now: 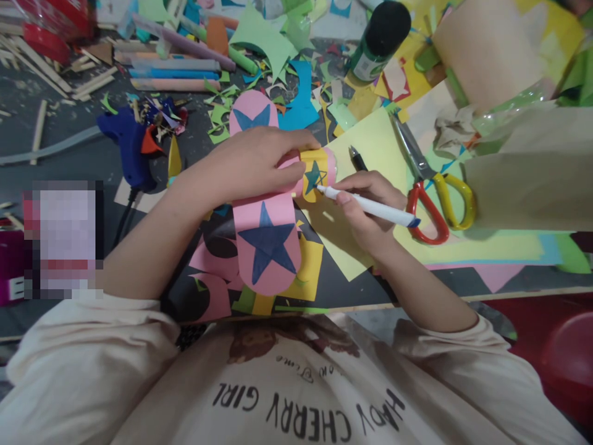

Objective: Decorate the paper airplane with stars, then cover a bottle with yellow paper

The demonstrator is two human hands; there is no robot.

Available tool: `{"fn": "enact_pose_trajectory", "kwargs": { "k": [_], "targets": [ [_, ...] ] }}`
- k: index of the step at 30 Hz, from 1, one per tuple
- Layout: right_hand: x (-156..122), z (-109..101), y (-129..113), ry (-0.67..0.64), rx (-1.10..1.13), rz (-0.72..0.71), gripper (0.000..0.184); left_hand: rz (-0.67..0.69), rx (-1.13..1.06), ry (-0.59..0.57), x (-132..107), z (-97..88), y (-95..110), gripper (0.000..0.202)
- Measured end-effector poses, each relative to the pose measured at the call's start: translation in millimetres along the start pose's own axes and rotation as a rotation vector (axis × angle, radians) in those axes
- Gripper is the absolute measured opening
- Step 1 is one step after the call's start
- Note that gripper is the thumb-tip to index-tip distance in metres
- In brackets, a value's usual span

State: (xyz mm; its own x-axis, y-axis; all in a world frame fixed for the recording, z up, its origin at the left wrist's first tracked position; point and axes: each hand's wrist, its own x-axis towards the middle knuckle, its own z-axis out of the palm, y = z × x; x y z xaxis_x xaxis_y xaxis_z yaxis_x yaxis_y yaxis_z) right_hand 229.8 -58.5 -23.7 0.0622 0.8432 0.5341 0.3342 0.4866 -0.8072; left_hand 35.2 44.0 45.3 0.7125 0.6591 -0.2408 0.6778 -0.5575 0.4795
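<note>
The left hand (264, 159) hides the middle of the pink cutout (286, 216) and part of the upper blue star (260, 117); whether its fingers grip the paper or only press on it, I can't quite tell. The rest of the black pen (357, 159) is hidden behind the right hand (370, 231). The glue gun's (130, 148) cord (130, 210) disappears behind the left forearm (155, 235). Pixel blocks (67, 232) cover something at left. The purple thing (10, 262) is cut by the left edge, the brown paper (528, 176) by the right. The bottle's (382, 34) label (365, 65) is too small to read.
</note>
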Motion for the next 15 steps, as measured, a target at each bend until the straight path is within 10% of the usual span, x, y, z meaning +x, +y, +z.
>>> {"fn": "enact_pose_trajectory", "kwargs": {
  "k": [15],
  "targets": [
    [-0.4,-0.1,-0.1,0.006,-0.071,-0.005,0.017,0.004,-0.004,0.000,0.5,0.0,0.0,0.052]
  ]
}}
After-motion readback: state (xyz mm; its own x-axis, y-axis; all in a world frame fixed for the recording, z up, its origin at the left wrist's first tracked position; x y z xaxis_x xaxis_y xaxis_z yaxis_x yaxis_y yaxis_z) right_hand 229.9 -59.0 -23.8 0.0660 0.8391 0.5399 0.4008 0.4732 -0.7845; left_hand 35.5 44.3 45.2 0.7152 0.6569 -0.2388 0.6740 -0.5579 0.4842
